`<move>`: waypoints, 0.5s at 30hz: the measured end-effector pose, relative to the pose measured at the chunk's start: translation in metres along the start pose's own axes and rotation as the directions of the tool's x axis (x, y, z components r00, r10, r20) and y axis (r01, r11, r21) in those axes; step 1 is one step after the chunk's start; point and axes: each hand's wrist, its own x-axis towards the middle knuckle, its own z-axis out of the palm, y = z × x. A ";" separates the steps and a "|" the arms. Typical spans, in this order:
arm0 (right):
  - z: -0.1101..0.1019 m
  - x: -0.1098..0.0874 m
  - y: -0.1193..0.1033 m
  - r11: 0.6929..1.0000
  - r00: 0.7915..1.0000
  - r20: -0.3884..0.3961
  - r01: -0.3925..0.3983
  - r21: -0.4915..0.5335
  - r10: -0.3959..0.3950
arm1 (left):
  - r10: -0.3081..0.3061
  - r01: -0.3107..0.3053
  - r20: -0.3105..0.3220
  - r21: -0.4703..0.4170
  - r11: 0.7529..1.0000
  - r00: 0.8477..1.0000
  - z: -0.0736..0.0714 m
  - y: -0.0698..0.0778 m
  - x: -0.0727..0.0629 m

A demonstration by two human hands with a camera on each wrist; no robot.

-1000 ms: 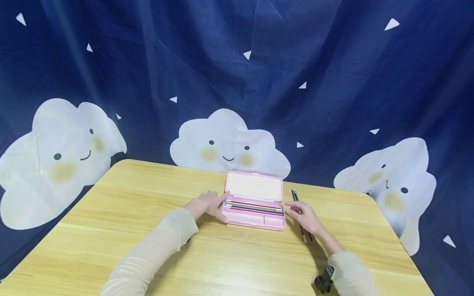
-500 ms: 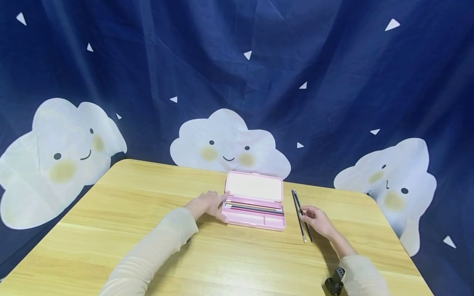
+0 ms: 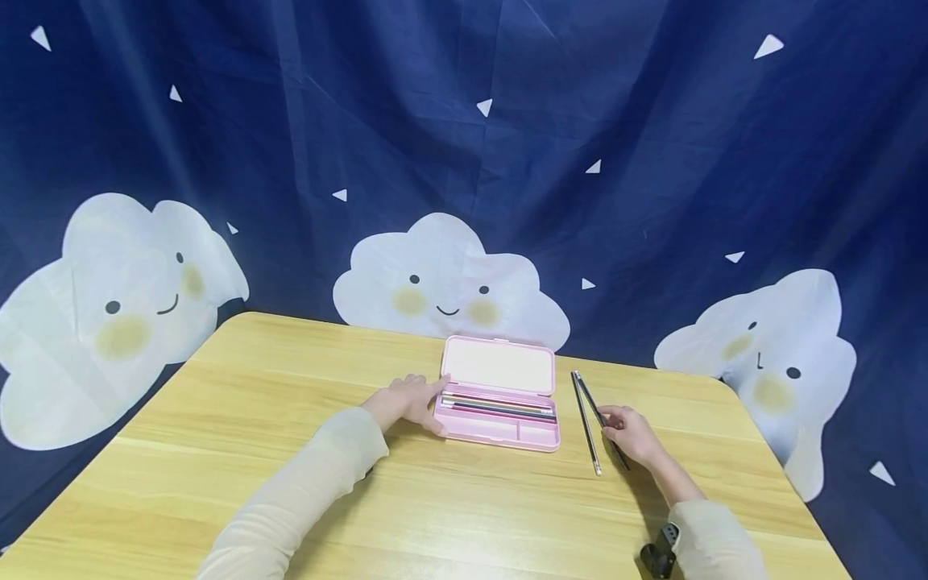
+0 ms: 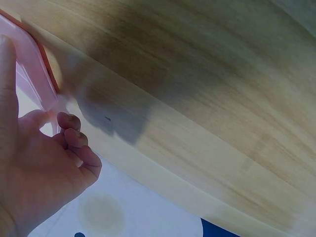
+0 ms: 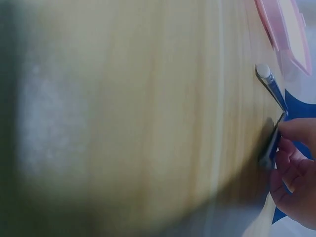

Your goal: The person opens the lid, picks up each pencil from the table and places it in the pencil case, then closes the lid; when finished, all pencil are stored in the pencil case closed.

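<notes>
A pink pencil case [image 3: 499,364] lies with its lid raised, and several pencils [image 3: 493,405] rest in its rear compartment. At its left end, my left hand [image 3: 408,396] grips the case between thumb and forefinger; the left wrist view shows the other fingers [image 4: 76,138] curled beside the case. My right hand [image 3: 632,435] pinches a dark pencil [image 5: 270,148] between thumb and fingertips, right of the case. Another dark pencil [image 3: 587,435] lies on the table just left of it. The far ends of these two pencils are close together, forming a narrow V.
The wooden table [image 3: 449,515] extends around the case, its back edge just behind the lid. Behind it hangs a dark blue curtain [image 3: 406,105] with white clouds. A black device [image 3: 660,550] sits at my right wrist.
My right hand has moved right from beside the case to the dark pencils and taken hold of the right one, swinging its near end rightward. The left hand and case have stayed still.
</notes>
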 end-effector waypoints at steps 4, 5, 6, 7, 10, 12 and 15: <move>-0.001 0.000 0.000 0.999 1.000 -0.008 -0.020 -0.026 0.019 | 0.002 -0.002 0.000 -0.007 1.000 1.000 0.000 0.000 0.000; -0.001 -0.001 -0.001 0.999 1.000 -0.006 -0.025 -0.033 0.025 | 0.001 -0.001 0.001 -0.009 1.000 1.000 0.000 0.000 0.000; -0.001 -0.001 -0.002 0.999 0.999 -0.006 -0.035 -0.039 0.035 | 0.002 -0.002 0.000 -0.008 1.000 1.000 0.000 0.000 0.000; -0.001 -0.001 -0.003 0.998 0.999 -0.002 -0.044 -0.044 0.044 | -0.001 0.001 0.001 -0.009 1.000 1.000 0.000 -0.001 0.000; -0.002 -0.001 -0.007 0.994 0.997 -0.013 -0.071 -0.085 0.070 | -0.002 0.002 -0.001 -0.004 1.000 1.000 0.001 -0.001 0.001; -0.002 -0.001 -0.009 0.987 0.996 -0.032 -0.089 -0.131 0.086 | -0.006 0.006 0.002 -0.001 1.000 1.000 0.001 -0.001 0.001; -0.001 -0.001 -0.012 0.974 0.991 -0.062 -0.125 -0.189 0.115 | -0.011 0.011 0.007 0.001 1.000 1.000 0.002 -0.001 0.002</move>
